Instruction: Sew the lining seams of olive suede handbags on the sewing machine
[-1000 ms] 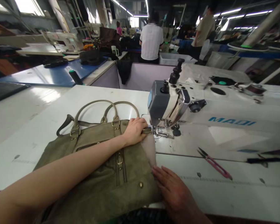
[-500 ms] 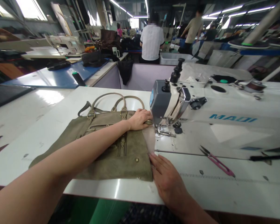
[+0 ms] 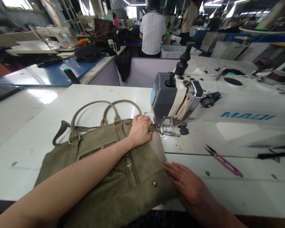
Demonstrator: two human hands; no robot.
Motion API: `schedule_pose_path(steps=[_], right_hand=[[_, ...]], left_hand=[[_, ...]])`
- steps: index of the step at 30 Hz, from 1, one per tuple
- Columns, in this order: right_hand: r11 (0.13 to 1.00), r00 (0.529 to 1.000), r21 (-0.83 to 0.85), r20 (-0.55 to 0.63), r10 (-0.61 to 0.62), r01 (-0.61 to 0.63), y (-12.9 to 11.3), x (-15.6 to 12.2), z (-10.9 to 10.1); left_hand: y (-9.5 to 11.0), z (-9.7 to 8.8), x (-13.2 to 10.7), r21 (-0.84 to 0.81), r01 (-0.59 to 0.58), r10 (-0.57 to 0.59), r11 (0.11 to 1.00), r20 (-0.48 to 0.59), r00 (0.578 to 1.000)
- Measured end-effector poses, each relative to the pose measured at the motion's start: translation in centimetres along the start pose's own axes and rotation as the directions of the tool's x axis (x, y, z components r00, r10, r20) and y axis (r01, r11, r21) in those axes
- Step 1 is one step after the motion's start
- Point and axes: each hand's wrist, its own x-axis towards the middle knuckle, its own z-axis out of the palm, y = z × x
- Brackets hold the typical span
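Note:
An olive-green handbag [image 3: 142, 164] lies on the white sewing table, its two looped handles [image 3: 95, 104] toward the back. My left hand [image 3: 141, 129] is closed on the bag's upper right corner, close to the presser foot [image 3: 165, 131] of a sewing machine [image 3: 242, 101]. That corner reaches up to the foot; the exact stitching spot is hidden. My right hand [image 3: 188, 183] holds the bag's right side edge lower down, with fingers together and the thumb out of sight. A zip [image 3: 99, 150], buckles and a brass stud [image 3: 155, 183] show on the bag's front.
Pink-handled thread snips [image 3: 225, 163] lie on the table right of my right hand. A dark thread cone [image 3: 71, 75] stands at the left back. Beyond are another sewing machine [image 3: 55, 36], a person in a white shirt [image 3: 153, 33] and a grey bin [image 3: 173, 50].
The handbag has turned, its lower end swinging toward me past the table's front edge. Both hands keep hold of it; the right hand has shifted right, and the camera view has moved slightly.

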Motion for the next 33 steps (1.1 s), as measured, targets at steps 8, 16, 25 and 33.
schedule_pose_path(steps=[8, 16, 25, 33], right_hand=[[0.997, 0.997, 0.045, -0.039, 0.062, -0.060, 0.5, 0.4, 0.9], [0.991, 0.992, -0.125, -0.118, 0.033, -0.048, 0.6, 3.0, 2.7], [0.996, 0.990, -0.092, -0.140, 0.004, -0.017, -0.6, 2.1, 2.7], [0.998, 0.995, -0.067, -0.095, 0.001, -0.007, -0.7, 1.3, 1.8]], left_hand=[[-0.8, 0.6, 0.9, 0.005, -0.049, 0.049, 0.999, -0.020, 0.999], [-4.6, 1.1, 5.3, -0.017, -0.264, 0.264, 0.964, 0.084, 0.961], [-2.7, 0.4, 3.8, 0.036, -0.187, 0.182, 0.982, 0.111, 0.977], [-1.3, -0.2, 2.3, 0.025, -0.086, 0.083, 0.996, 0.088, 0.993]])
